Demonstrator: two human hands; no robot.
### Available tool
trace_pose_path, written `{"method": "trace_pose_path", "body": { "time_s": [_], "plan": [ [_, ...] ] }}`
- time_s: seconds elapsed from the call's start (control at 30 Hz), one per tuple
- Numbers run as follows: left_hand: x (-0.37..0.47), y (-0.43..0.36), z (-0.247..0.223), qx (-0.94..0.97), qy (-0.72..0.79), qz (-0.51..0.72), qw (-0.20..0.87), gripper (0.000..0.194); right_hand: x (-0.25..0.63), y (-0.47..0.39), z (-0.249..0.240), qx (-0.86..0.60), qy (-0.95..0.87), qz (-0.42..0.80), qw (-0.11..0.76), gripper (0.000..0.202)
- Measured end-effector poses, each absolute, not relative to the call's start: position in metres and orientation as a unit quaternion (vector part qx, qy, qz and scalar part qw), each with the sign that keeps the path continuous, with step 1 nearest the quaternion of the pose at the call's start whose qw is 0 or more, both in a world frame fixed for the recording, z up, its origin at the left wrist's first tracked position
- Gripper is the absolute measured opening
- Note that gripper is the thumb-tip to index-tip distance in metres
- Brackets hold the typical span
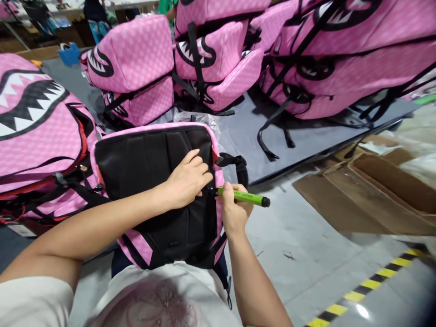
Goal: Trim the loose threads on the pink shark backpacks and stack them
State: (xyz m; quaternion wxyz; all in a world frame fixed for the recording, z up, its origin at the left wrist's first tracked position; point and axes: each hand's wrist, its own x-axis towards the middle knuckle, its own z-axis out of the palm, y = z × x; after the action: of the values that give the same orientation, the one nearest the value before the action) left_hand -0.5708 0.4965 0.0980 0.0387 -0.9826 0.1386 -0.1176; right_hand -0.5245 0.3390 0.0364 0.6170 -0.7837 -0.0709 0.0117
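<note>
A pink backpack (155,213) lies in front of me with its black padded back panel facing up. My left hand (190,179) rests on that panel near its right side, palm down, its fingers slightly bent and holding nothing. At the panel's right edge, my right hand (235,206) grips a bright green marker pen (250,197). The pen's black end points right and its other end meets the pink and black border. A black strap (240,164) loops out just above my right hand.
More pink backpacks with shark-mouth prints lie to the left (30,118) and are stacked at the back (136,59) of the grey table (238,141). An open cardboard box (368,200) stands at right. Yellow-black tape (369,284) crosses the floor. People stand in the background.
</note>
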Motion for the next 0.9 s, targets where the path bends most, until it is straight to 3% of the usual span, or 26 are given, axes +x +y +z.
{"method": "trace_pose_path", "body": {
  "time_s": [0.23, 0.63, 0.9],
  "plan": [
    [-0.578, 0.508, 0.084, -0.962, 0.201, -0.181, 0.027, 0.008, -0.53, 0.34, 0.029, -0.789, -0.098, -0.006, 0.607, 0.037],
    [-0.585, 0.505, 0.07, -0.93, 0.207, -0.296, 0.067, 0.021, -0.527, 0.338, 0.035, -0.793, -0.127, -0.007, 0.596, 0.032],
    [-0.585, 0.504, 0.066, -0.917, 0.209, -0.334, 0.055, 0.017, -0.526, 0.342, 0.033, -0.79, -0.119, -0.012, 0.601, 0.033]
  ]
}}
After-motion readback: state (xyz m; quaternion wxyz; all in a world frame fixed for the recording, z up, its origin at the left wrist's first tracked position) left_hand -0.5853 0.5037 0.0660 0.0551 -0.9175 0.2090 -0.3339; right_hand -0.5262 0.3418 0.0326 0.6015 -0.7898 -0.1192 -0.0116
